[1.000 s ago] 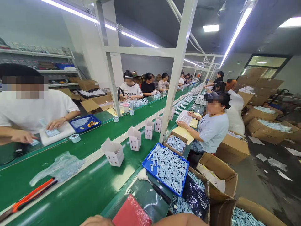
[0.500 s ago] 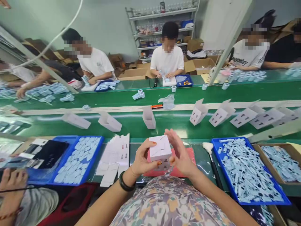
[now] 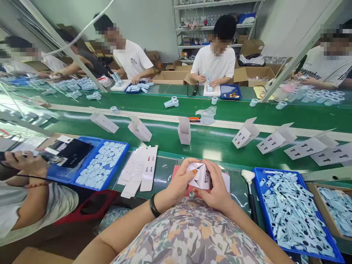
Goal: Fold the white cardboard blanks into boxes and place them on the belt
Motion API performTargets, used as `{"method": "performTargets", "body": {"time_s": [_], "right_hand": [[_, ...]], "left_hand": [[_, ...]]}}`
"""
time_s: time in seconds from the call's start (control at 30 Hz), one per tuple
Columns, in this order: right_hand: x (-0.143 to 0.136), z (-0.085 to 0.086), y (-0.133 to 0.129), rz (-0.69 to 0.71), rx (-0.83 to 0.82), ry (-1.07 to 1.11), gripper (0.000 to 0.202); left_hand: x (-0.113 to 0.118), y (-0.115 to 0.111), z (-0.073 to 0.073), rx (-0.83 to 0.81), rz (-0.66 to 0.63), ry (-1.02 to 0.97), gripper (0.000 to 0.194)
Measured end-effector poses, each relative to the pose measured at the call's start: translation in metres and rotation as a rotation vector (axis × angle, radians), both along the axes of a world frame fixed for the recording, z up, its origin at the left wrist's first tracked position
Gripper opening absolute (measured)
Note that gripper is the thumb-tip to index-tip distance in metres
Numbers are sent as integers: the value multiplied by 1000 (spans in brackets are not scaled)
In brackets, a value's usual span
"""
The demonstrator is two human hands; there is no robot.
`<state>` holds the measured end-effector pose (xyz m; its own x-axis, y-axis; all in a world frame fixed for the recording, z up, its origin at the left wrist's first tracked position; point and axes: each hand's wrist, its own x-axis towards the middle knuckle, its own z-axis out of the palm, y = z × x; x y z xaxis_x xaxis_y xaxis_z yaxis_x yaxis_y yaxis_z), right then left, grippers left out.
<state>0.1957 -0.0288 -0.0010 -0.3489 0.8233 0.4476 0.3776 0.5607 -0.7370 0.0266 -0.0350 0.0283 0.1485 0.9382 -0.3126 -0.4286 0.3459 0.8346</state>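
Between my two hands is a small white carton (image 3: 204, 176), with folded flaps at one end and dark print on a side. My left hand (image 3: 180, 183) grips its left side, the thumb pressed on the flaps. Around the right side curl the fingers of my right hand (image 3: 218, 187), thumb low at the front. Under the carton lies a red mat (image 3: 176, 170) on the green bench, partly hidden by my hands. Flat white carton blanks (image 3: 150, 172) are stacked left of my left hand.
Open white cartons (image 3: 184, 132) stand along the green belt (image 3: 165, 146) ahead. A blue tray (image 3: 324, 223) of pale-blue parts and a black-handled hammer-like tool (image 3: 250, 198) lie right. Left is another blue tray (image 3: 125, 154). A co-worker's hand (image 3: 30, 163) is far left; people sit opposite.
My right hand has closed from open fingers onto the carton's right side. The carton has turned, showing dark print. My view has shifted left.
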Motion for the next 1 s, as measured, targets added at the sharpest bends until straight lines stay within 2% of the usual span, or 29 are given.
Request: {"method": "performTargets", "body": {"time_s": [0.23,0.37,0.47,0.6,0.73,0.8,0.87,0.9,1.0], "right_hand": [[5,-9,-12,-22,-35,6,84],[7,-15,-17,-33,-66,22,84],[6,-15,-17,-39,-71,41,83],[7,-11,-9,-75,-78,79,85],[15,-7,7,-49,-83,-19,89],[20,-6,12,-7,-83,-96,92],[25,-7,9,-32,-112,-89,93],[26,-9,5,-91,-138,-40,89],[24,-24,-8,-329,-304,226,61]], "left_hand": [[5,-3,4,11,-60,90,40],[7,-4,0,70,-60,218,33],[3,-5,-6,76,-65,183,36],[-13,-4,-14,162,-91,0,70],[-34,4,-22,275,-264,164,123],[-42,12,-29,264,-304,276,128],[-44,22,-39,255,-246,314,112],[-44,28,-45,249,-169,291,101],[-32,41,-62,152,108,51,78]]}}
